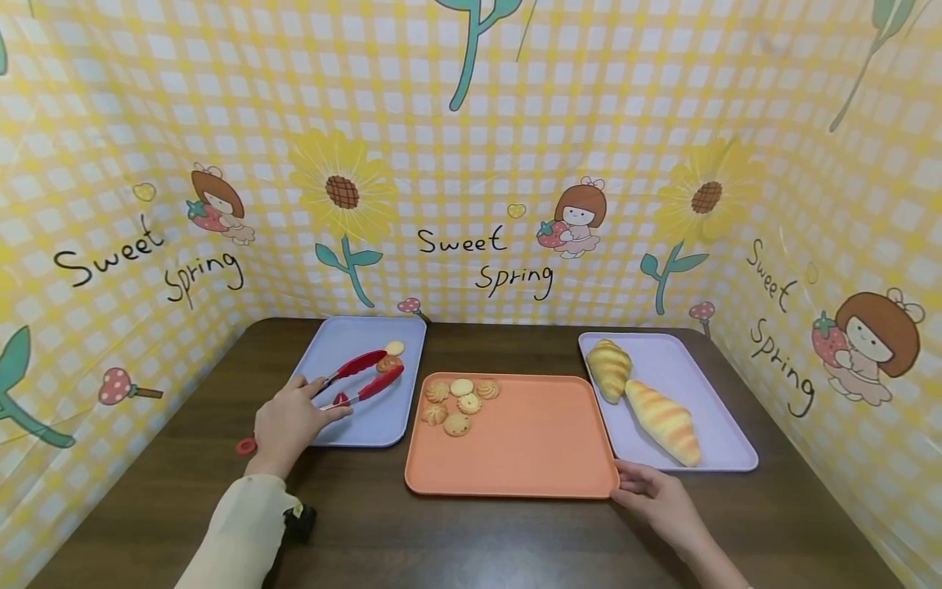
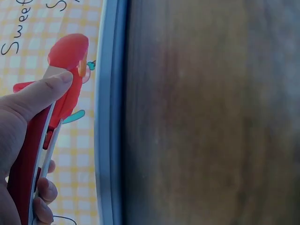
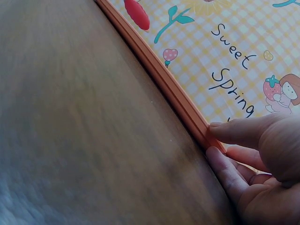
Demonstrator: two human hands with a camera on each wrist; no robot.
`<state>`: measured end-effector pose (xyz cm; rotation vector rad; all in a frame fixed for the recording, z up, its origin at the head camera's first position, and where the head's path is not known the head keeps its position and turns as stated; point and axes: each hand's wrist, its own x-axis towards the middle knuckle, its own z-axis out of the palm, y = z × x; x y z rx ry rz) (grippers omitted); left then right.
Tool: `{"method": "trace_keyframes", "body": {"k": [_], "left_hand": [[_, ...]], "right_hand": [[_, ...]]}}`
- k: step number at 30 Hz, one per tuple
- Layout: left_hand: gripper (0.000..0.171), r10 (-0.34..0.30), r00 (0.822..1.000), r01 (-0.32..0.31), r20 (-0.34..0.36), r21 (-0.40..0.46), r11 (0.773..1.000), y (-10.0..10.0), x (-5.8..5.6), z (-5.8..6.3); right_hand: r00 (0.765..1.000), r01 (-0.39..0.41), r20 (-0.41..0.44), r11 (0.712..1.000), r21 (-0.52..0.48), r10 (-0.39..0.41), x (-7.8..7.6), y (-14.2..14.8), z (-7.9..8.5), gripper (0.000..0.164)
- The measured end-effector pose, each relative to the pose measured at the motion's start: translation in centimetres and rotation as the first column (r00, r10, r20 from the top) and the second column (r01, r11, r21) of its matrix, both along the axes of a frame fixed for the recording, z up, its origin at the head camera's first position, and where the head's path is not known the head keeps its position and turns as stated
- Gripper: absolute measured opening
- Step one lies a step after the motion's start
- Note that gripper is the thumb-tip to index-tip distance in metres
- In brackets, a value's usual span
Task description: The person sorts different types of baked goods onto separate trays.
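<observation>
My left hand (image 1: 287, 421) grips a pair of tongs (image 1: 361, 366) with red tips, reaching over the blue tray (image 1: 346, 331). In the head view, the tips are spread on either side of a brown cookie (image 1: 388, 362), with a pale cookie (image 1: 395, 348) just behind it. From the left wrist, the thumb lies along one arm of the tongs (image 2: 65, 93) and fingers curl under the other. My right hand (image 1: 662, 499) pinches the near right corner of the orange tray (image 1: 522, 458), thumb on the rim and fingers at its outer side. Several cookies (image 1: 457, 424) lie at that tray's left end.
To the right, a lilac tray (image 1: 684, 360) bears two striped croissant-like breads (image 1: 666, 423). All three trays lie on a dark brown wooden table (image 1: 383, 540). A yellow checked cloth (image 1: 456, 164) with printed flowers and figures stands around the back and sides.
</observation>
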<state>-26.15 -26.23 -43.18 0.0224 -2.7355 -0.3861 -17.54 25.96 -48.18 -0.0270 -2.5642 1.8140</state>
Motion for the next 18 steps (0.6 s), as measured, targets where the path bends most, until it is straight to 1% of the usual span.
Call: {"method": "trace_keyframes", "body": {"k": [4,8,13,18], "left_hand": [[0.082,0.022,0.999,-0.022,0.043,-0.001,1.0,0.1,-0.5,0.0],[0.081,0.033,0.997,-0.032,0.064,-0.008,0.999,0.2,-0.9,-0.1],[0.078,0.039,0.994,-0.038,0.102,-0.011,0.999,0.3,-1.2,-0.2],[0.079,0.049,0.984,-0.049,0.17,-0.008,0.999,0.4,-1.2,-0.1]], "right_hand": [[1.0,0.007,-0.003,1.0,0.007,-0.007,0.0,0.0,0.0,0.047],[1.0,0.009,-0.014,1.0,0.009,-0.008,0.0,-0.1,0.1,0.047],[1.0,0.009,-0.023,1.0,0.001,-0.009,0.0,-0.2,0.2,0.046],[1.0,0.013,-0.025,1.0,0.006,-0.013,0.0,-0.2,0.2,0.046]]}}
